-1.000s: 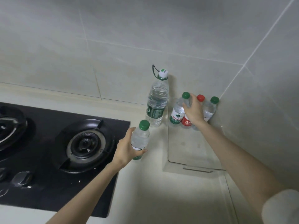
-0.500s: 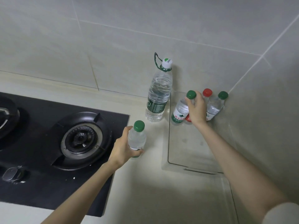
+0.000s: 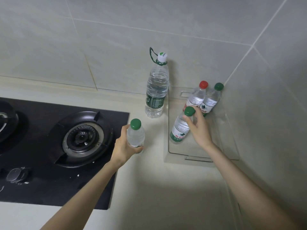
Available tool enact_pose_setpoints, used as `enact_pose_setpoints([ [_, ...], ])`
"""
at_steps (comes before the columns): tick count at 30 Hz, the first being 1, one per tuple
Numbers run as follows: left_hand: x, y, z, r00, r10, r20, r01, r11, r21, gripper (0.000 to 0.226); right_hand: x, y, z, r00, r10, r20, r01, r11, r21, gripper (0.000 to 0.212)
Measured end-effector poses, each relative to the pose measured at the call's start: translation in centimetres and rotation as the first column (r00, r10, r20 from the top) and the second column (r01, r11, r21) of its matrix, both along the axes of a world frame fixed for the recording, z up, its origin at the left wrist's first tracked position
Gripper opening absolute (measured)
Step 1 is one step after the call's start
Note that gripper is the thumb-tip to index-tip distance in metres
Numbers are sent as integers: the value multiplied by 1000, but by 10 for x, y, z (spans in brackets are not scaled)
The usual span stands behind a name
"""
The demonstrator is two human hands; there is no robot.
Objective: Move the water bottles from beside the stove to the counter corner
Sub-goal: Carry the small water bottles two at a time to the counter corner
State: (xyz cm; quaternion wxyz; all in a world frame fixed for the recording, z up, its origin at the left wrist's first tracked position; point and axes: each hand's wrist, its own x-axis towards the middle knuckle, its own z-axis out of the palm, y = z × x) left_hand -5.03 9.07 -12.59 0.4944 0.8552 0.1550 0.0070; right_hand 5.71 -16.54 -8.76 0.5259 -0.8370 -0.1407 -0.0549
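- Plastic small bottle (image 3: 135, 136), green cap: the left grip (image 3: 126, 146) is wrapped round its lower body. It sits just beside the right edge of the stove (image 3: 49, 146), so it is not yet moved. We cannot tell whether its base touches the worktop (image 3: 157, 188).
- Labelled bottle (image 3: 180, 128): the right grip (image 3: 198, 128) pinches it high, at the shoulder under the green cap. It leans with its cap toward the corner and its base low inside the clear tray (image 3: 191, 157), near the left wall.
- Red-capped bottle (image 3: 196, 97) and corner bottle (image 3: 211, 100) stand touching each other at the tray's far end, against the wall tiles.
- Tall bottle (image 3: 157, 90) stands upright just outside the tray's left wall.
- Risk 1: a high pinch on a leaning bottle gives little control of the base. It may swing or slip, and we judge it could topple when set down tilted.
- Risk 2: the cap and the knuckles are very near the red-capped bottle. A push further in could knock that pair over.
- Risk 3: the small bottle's path to the corner runs past the tall bottle, which is narrow-based. A brush from the forearm may tip it.
- Risk 4: the tray looks light, so a bottle catching its rim could shove it along.
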Motion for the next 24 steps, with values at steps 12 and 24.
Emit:
enact_pose_setpoints([
  [12, -3, -4, -4, 997, 72, 11, -71, 995, -75, 82, 11, -12, -50, 887, 26, -460, -43, 999, -26, 82],
  [24, -4, -14, -2, 982, 183, 50, -174, 972, -158, 68, 5, 2, -34, 958, -59, -280, 48, 998, -49, 86],
])
